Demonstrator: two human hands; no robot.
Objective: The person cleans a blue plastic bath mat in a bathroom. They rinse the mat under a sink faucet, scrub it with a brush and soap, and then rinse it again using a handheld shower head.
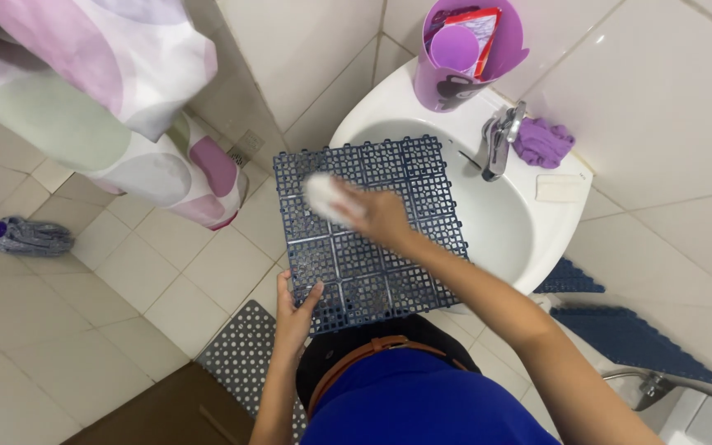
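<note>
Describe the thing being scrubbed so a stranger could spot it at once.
Find the white sink against the tiled wall. Lying across its front rim is a dark blue grid mat, steadied at a corner by the left hand. Unlike the mats on the floor, it is raised and under the right hand.

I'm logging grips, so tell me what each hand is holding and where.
The left hand grips the blue grid mat at its near left edge. The right hand presses a blurred white scrubber on the mat's top.
</note>
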